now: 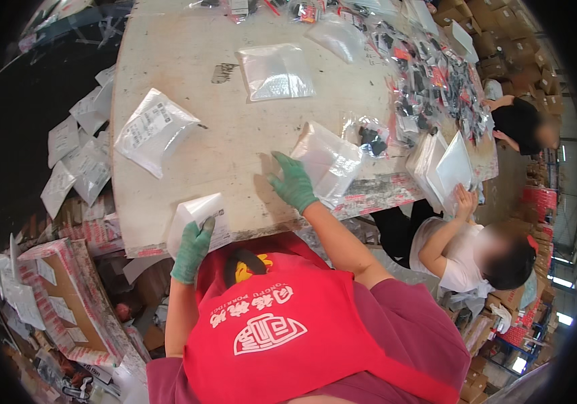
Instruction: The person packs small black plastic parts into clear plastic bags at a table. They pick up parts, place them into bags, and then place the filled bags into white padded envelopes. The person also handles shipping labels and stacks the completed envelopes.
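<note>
Both my hands wear green gloves. At the table's near left edge, my left hand (193, 250) is closed on a white packet (193, 214) with a printed label, its thumb lying on top. My right hand (294, 183) rests low over the tabletop to the right of it, holding nothing, with fingers apart. Just beside it lies a clear-and-white bubble mailer (331, 160); whether the hand touches its edge I cannot tell. Farther left lies a labelled white mailer (155, 129). Another bubble mailer (276, 73) lies flat toward the far side.
A heap of small bagged black parts (429, 81) covers the table's (228, 135) right side. A co-worker (460, 242) at the right handles a stack of white mailers (440, 165). Several labelled parcels (76, 158) lie off the left edge, above an open carton (66, 303).
</note>
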{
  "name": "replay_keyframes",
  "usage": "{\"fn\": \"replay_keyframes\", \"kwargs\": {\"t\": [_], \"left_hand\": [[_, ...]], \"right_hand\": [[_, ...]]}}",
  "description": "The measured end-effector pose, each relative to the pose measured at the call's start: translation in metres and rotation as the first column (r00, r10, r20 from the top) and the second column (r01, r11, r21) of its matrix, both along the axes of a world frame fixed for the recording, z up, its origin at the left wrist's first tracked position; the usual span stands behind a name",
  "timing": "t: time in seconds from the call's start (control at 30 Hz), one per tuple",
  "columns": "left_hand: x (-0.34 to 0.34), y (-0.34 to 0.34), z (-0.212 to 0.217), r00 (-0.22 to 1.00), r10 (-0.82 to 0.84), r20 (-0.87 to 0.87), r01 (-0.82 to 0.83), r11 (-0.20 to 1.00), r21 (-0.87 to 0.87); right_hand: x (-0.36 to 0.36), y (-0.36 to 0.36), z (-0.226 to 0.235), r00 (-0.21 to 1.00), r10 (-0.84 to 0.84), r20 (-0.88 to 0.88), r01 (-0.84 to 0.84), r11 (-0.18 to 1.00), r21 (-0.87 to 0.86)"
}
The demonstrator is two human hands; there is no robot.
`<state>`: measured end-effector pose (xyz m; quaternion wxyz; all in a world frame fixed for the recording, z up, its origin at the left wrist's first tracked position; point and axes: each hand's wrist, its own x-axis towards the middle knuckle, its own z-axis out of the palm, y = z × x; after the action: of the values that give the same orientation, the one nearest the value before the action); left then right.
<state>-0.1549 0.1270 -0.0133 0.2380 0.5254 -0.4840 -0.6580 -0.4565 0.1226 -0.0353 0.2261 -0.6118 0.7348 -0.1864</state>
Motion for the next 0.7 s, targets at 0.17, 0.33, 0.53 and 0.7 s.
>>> {"fn": "replay_keyframes", "kwargs": {"t": [0.17,0.33,0.53,0.7], "left_hand": [[-0.006,-0.03,0.069,0.889,0.125,-0.441,0.042,0.936,0.35],[0.006,-0.018,0.102,0.835,-0.48,-0.269,0.503,0.864,0.019],[-0.013,-0.008,0.063,0.909,-0.396,-0.131,0.364,0.907,-0.214],[0.006,-0.011,0.008,0.766,-0.564,0.31,0.629,0.757,-0.179]], "right_hand": [[0.059,-0.023,0.074,0.838,0.242,0.489,-0.068,0.936,-0.346],[0.078,-0.016,0.121,0.813,0.169,0.557,-0.27,0.957,0.105],[0.073,0.016,0.117,0.775,0.618,0.13,-0.547,0.759,-0.353],[0.008,-0.012,0.102,0.564,-0.225,0.795,-0.363,0.797,0.483]]}}
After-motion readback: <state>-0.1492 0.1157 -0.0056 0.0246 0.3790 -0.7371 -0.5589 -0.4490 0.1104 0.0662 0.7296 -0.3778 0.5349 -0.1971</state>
